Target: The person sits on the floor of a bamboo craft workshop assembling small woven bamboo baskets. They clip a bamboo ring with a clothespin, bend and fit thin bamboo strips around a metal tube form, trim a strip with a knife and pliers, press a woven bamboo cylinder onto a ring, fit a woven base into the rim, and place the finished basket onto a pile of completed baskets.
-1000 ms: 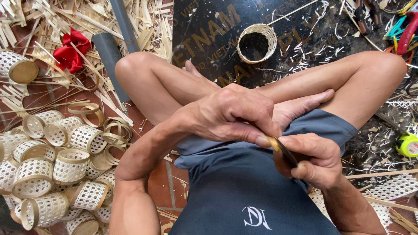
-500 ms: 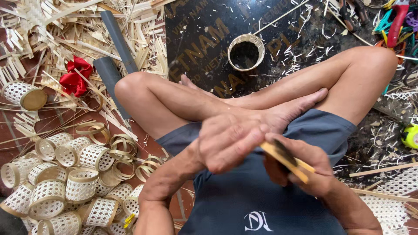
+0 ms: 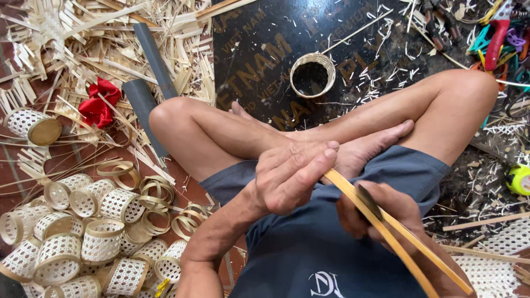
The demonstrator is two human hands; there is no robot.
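Note:
I sit cross-legged on the floor. My left hand (image 3: 292, 176) pinches the upper end of a long bamboo strip (image 3: 397, 234) that runs down to the lower right. The strip is parted into two thin halves. My right hand (image 3: 381, 212) lies under it, gripping a dark knife blade (image 3: 367, 200) set in the split. Both hands are over my lap, just in front of my bare foot (image 3: 370, 146).
A small woven bamboo cup (image 3: 312, 74) stands on a dark board (image 3: 265, 44) ahead. Several woven cups (image 3: 102, 243) and bamboo rings (image 3: 157, 193) lie at lower left. Two grey pipes (image 3: 144, 83), a red bow (image 3: 98, 107), bamboo scraps, scissors (image 3: 497, 27) and a tape measure (image 3: 519, 179) surround me.
My left hand has slid up along the strip toward my foot. The split in the strip has lengthened, and the two halves now stand apart toward the lower right.

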